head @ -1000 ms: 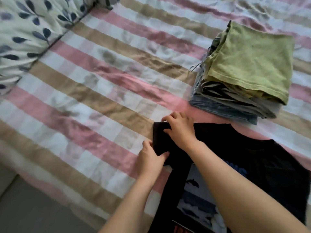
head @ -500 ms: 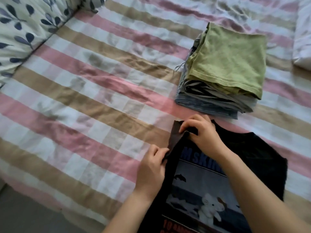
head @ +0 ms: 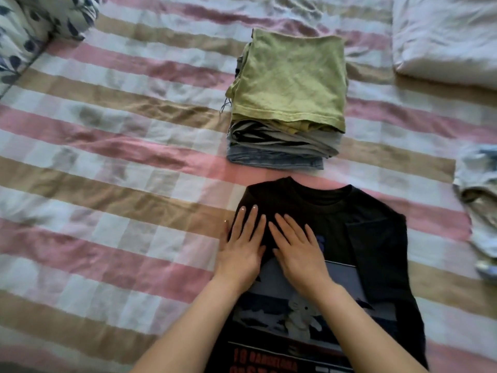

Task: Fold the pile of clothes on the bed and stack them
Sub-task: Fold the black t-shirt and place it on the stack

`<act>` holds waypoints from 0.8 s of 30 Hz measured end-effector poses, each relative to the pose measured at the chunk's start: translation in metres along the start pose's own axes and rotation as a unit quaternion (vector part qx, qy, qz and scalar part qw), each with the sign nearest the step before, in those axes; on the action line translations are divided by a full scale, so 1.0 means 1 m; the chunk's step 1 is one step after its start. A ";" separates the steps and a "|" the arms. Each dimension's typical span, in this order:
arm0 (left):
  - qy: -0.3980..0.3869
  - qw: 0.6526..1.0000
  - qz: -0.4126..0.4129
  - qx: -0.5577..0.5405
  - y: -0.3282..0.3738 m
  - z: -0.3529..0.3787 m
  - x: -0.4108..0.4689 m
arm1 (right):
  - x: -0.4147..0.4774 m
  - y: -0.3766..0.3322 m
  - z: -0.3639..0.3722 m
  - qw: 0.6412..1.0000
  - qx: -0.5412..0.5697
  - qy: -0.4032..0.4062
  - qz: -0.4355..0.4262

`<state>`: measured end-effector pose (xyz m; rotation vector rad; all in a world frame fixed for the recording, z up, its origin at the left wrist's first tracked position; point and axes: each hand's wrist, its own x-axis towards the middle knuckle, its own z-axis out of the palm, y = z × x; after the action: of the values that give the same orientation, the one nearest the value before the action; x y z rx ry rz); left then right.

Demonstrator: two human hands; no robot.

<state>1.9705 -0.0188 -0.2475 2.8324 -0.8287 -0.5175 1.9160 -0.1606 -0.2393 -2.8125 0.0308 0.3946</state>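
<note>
Both hands, left hand (head: 240, 247) and right hand (head: 298, 247), press flat with fingers straight on the black T-shirt (head: 376, 238), which lies on the bed (head: 107, 184) just before the folded stack (head: 287, 103). Smoothing outward toward the shirt's edges should set crisp folds.

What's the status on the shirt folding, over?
Left hand, right hand open, flat on black T-shirt. Folded stack just beyond its collar. Pale garment apart, at right.

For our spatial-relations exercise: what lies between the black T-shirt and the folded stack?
Head view: only a bare pink strip of bedsheet separates the black T-shirt from the folded stack.
</note>
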 end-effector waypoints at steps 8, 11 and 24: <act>0.132 0.965 -0.117 -0.195 -0.003 -0.024 0.044 | -0.005 0.061 -0.032 0.957 0.089 0.237 0.142; 0.094 0.947 -0.158 -0.264 -0.014 -0.040 0.076 | -0.008 0.111 -0.050 0.933 0.091 0.187 0.293; -0.061 0.969 -0.035 -0.236 -0.018 -0.075 0.121 | -0.004 0.191 -0.080 0.934 0.154 0.014 0.323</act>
<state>2.1020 -0.0665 -0.2159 2.4137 -0.5326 -0.7870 1.9214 -0.3669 -0.2206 -2.4257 0.9538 0.4389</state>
